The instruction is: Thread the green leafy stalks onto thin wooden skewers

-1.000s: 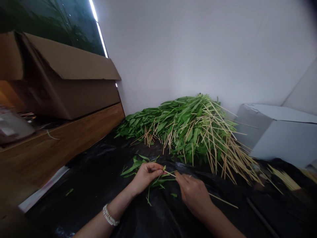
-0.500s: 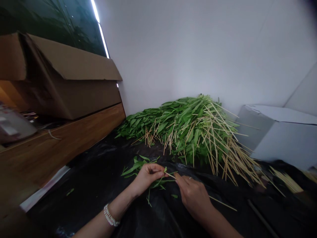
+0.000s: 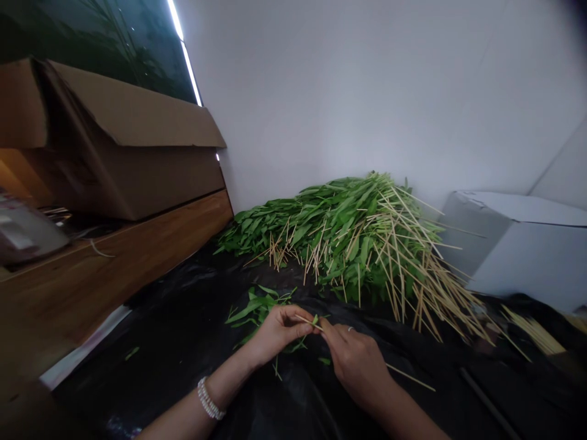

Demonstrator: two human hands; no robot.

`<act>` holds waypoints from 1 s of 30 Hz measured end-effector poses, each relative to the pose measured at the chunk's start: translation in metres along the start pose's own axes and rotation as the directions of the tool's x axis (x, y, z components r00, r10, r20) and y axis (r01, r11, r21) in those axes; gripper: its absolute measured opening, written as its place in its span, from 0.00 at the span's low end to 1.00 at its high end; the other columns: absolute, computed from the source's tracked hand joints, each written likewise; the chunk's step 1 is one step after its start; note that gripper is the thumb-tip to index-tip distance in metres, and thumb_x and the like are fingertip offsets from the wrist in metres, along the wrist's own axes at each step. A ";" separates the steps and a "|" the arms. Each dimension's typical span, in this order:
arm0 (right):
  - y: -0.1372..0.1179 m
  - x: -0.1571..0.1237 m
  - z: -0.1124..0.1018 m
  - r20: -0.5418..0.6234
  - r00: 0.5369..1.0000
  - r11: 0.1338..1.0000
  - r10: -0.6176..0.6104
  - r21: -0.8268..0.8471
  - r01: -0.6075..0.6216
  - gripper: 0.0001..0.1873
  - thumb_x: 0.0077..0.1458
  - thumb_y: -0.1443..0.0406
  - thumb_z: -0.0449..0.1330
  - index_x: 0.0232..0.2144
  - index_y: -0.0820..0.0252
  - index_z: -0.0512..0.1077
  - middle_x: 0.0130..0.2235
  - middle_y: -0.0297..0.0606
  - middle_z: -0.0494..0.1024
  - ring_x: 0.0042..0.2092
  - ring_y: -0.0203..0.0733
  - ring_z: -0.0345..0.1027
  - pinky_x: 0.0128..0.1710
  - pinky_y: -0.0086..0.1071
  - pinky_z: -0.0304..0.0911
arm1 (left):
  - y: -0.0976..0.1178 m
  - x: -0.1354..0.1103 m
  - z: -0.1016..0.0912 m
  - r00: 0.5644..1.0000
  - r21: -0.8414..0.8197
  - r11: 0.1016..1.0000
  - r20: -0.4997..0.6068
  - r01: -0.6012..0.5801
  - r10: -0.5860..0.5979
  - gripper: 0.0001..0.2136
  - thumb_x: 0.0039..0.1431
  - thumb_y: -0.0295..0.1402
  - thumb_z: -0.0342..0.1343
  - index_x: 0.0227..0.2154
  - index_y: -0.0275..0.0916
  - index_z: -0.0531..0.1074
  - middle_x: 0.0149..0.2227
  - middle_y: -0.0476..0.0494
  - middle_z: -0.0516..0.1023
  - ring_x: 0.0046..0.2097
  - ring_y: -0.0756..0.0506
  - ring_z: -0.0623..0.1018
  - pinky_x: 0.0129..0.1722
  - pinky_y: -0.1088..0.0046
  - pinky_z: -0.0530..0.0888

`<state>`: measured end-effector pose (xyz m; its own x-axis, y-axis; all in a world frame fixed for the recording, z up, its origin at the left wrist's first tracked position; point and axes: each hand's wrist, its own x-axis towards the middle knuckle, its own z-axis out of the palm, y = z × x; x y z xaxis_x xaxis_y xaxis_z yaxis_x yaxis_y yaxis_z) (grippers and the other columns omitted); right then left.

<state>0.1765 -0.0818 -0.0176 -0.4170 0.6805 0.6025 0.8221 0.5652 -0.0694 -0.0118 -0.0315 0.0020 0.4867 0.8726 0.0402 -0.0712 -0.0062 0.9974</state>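
Observation:
A thin wooden skewer (image 3: pixel 410 376) runs through my right hand (image 3: pixel 355 357), which is closed around it and wears a ring. Its front end reaches over to my left hand (image 3: pixel 282 333), whose thumb and fingers are pinched together. A small green leaf piece (image 3: pixel 315 319) sits between the fingertips of both hands, against the skewer; how it is joined to it is too small to tell. Just behind my left hand lie loose green leaves (image 3: pixel 257 305) on black plastic sheeting (image 3: pixel 174 348).
Against the wall rises a heap of leafy green bunches (image 3: pixel 339 214), with many pale sticks (image 3: pixel 426 287) poking out rightward. A white box (image 3: pixel 527 250) and a bundle of skewers (image 3: pixel 534 330) are at right. On a wooden ledge (image 3: pixel 183 226) at left stands a cardboard box (image 3: pixel 151 165).
My hands have come closer together, the left shifting slightly right. The skewer's front end now shows further back along my left fingers, past the green piece.

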 end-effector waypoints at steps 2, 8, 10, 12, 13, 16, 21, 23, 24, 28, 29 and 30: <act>0.002 0.001 -0.001 -0.004 1.000 1.000 -0.013 -0.016 0.013 0.19 0.61 0.73 0.47 0.52 0.69 0.69 0.31 0.40 0.78 0.28 0.40 0.73 0.28 0.31 0.61 | 0.004 0.000 -0.003 0.999 0.004 1.000 -0.030 -0.009 0.009 0.13 0.48 0.39 0.67 0.32 0.35 0.78 0.33 0.42 0.83 0.36 0.45 0.81 0.41 0.71 0.74; 0.015 0.000 -0.002 -0.028 0.997 0.996 0.078 -0.048 -0.080 0.20 0.60 0.75 0.44 0.48 0.66 0.70 0.32 0.41 0.79 0.29 0.39 0.74 0.30 0.29 0.63 | 0.020 0.000 -0.021 0.941 0.230 0.970 -0.305 -0.077 0.147 0.18 0.57 0.46 0.56 0.36 0.34 0.78 0.36 0.38 0.83 0.40 0.43 0.79 0.42 0.70 0.73; 0.020 -0.002 0.000 -0.024 0.994 0.993 0.107 -0.052 -0.108 0.20 0.60 0.75 0.44 0.48 0.65 0.69 0.34 0.41 0.80 0.30 0.38 0.74 0.31 0.28 0.63 | 0.021 0.001 -0.028 0.902 0.268 0.962 -0.399 -0.056 0.164 0.19 0.59 0.47 0.53 0.37 0.34 0.78 0.37 0.37 0.83 0.39 0.42 0.79 0.40 0.69 0.73; 0.022 -0.003 0.001 -0.010 0.993 0.990 0.120 -0.072 -0.121 0.20 0.59 0.76 0.44 0.49 0.64 0.69 0.35 0.41 0.80 0.30 0.38 0.75 0.31 0.27 0.63 | 0.018 0.003 -0.033 0.879 0.313 0.949 -0.443 -0.032 0.175 0.19 0.59 0.46 0.53 0.37 0.34 0.78 0.36 0.38 0.83 0.39 0.41 0.79 0.40 0.68 0.73; 0.023 -0.003 0.002 0.008 0.991 0.988 0.132 -0.088 -0.131 0.20 0.59 0.76 0.44 0.49 0.64 0.69 0.34 0.40 0.80 0.30 0.38 0.75 0.30 0.27 0.63 | 0.016 0.004 -0.035 0.879 0.358 0.933 -0.438 -0.020 0.187 0.17 0.59 0.45 0.53 0.36 0.35 0.78 0.37 0.38 0.83 0.40 0.41 0.79 0.42 0.68 0.73; 0.021 -0.003 0.002 0.110 0.977 0.975 0.185 -0.142 -0.169 0.18 0.59 0.75 0.46 0.47 0.62 0.69 0.31 0.38 0.80 0.29 0.40 0.75 0.27 0.29 0.60 | 0.010 0.006 -0.039 0.907 0.576 0.818 -0.344 -0.001 0.243 0.11 0.57 0.38 0.55 0.36 0.38 0.78 0.38 0.41 0.82 0.43 0.41 0.78 0.47 0.65 0.70; 0.016 0.001 -0.001 0.317 0.909 0.956 0.272 -0.197 -0.218 0.17 0.59 0.75 0.48 0.46 0.59 0.69 0.33 0.37 0.81 0.31 0.41 0.77 0.25 0.29 0.57 | 0.009 0.002 -0.039 0.938 0.836 0.546 -0.152 -0.047 0.313 0.07 0.51 0.28 0.56 0.29 0.42 0.78 0.41 0.44 0.77 0.47 0.42 0.73 0.51 0.62 0.65; 0.016 0.002 -0.002 0.353 0.888 0.949 0.296 -0.214 -0.231 0.17 0.59 0.75 0.49 0.47 0.59 0.68 0.34 0.37 0.81 0.31 0.40 0.77 0.25 0.29 0.56 | 0.011 -0.001 -0.038 0.946 0.892 0.451 -0.125 -0.024 0.298 0.08 0.48 0.26 0.57 0.29 0.43 0.79 0.43 0.45 0.75 0.48 0.41 0.71 0.50 0.61 0.65; 0.016 0.002 -0.003 0.364 0.881 0.948 0.302 -0.216 -0.236 0.18 0.58 0.76 0.49 0.47 0.59 0.68 0.35 0.37 0.81 0.32 0.40 0.77 0.25 0.29 0.56 | 0.012 -0.002 -0.037 0.951 0.914 0.406 -0.121 -0.005 0.285 0.09 0.46 0.25 0.57 0.30 0.44 0.79 0.43 0.45 0.74 0.48 0.40 0.70 0.49 0.61 0.65; 0.016 0.003 -0.004 0.387 0.870 0.948 0.307 -0.206 -0.243 0.19 0.58 0.76 0.49 0.48 0.59 0.67 0.37 0.38 0.81 0.34 0.41 0.77 0.26 0.29 0.56 | 0.014 -0.006 -0.035 0.965 0.963 0.266 -0.112 0.047 0.237 0.10 0.46 0.26 0.58 0.31 0.45 0.78 0.44 0.44 0.74 0.50 0.38 0.68 0.46 0.59 0.64; 0.016 0.003 -0.004 0.390 0.868 0.948 0.308 -0.206 -0.244 0.18 0.58 0.76 0.48 0.48 0.59 0.68 0.36 0.38 0.81 0.34 0.41 0.77 0.25 0.30 0.56 | 0.014 -0.006 -0.035 0.969 0.969 0.244 -0.101 0.044 0.226 0.09 0.47 0.26 0.58 0.31 0.45 0.78 0.44 0.44 0.74 0.51 0.38 0.68 0.46 0.58 0.64; 0.016 0.003 -0.004 0.393 0.866 0.947 0.309 -0.206 -0.245 0.18 0.59 0.75 0.48 0.48 0.59 0.68 0.36 0.37 0.81 0.34 0.42 0.77 0.25 0.30 0.56 | 0.014 -0.007 -0.034 0.972 0.973 0.228 -0.087 0.036 0.217 0.08 0.48 0.27 0.58 0.30 0.44 0.78 0.44 0.44 0.74 0.50 0.38 0.68 0.47 0.58 0.64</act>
<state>0.1898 -0.0726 -0.0136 -0.2594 0.9474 0.1873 0.9608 0.2728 -0.0490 -0.0460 -0.0207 0.0139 0.3817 0.8896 0.2507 0.8485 -0.4449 0.2868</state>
